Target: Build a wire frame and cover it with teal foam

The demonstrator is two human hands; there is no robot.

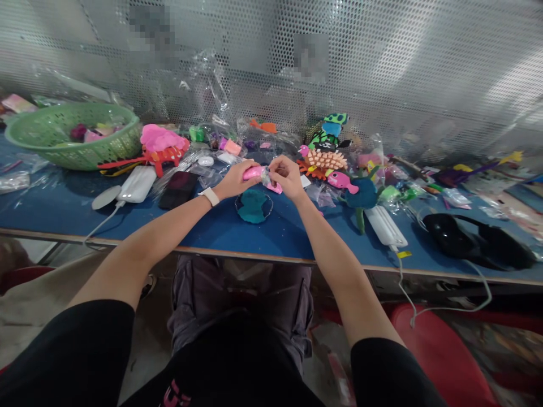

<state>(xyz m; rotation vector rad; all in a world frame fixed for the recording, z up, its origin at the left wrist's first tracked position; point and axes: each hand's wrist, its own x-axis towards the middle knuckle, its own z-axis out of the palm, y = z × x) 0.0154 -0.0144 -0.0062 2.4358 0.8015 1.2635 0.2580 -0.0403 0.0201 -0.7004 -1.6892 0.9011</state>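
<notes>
Over the blue table, my left hand (240,180) is closed round a pink lump that looks like modelling clay (253,173). Clear plastic wrap (266,177) sticks out from its right end. My right hand (288,176) pinches at that wrap, its thumb and fingers pressed together. Just below both hands lies a flat teal piece (253,206) on a round clear backing. A small pink piece (275,188) shows under my right fingers, partly hidden.
A green basket (72,155) stands at the left. Near it are a white power bank (138,184) and a dark phone (178,189). Colourful clay figures (326,161) and plastic bags line the back. Another power bank (386,226) and a black object (475,240) lie right, above a red stool (441,356).
</notes>
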